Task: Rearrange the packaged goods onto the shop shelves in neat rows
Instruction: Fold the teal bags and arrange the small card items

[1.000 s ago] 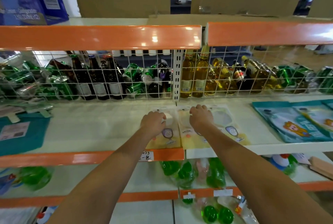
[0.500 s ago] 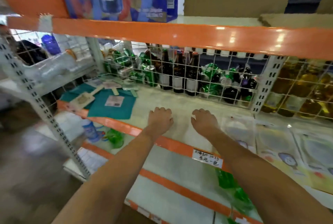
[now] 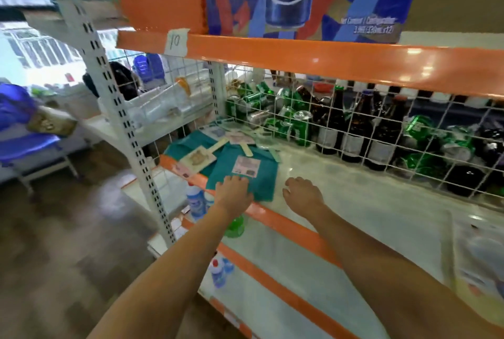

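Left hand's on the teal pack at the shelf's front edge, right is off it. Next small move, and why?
Probably bring the right hand onto the teal pack and square it with both hands. The left hand already rests on its near edge; the pack lies askew to the shelf's orange front lip, and the right hand hovers beside it, holding nothing.

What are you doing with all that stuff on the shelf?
A person is tidying a shop shelf. Their left hand rests on the near edge of a flat teal packet at the shelf's left end, while the right hand hovers over bare shelf beside it, holding nothing. More packets with paper tags lie loosely behind the teal one, not in a neat row. Past the wire mesh sit dark bottles and green cans.
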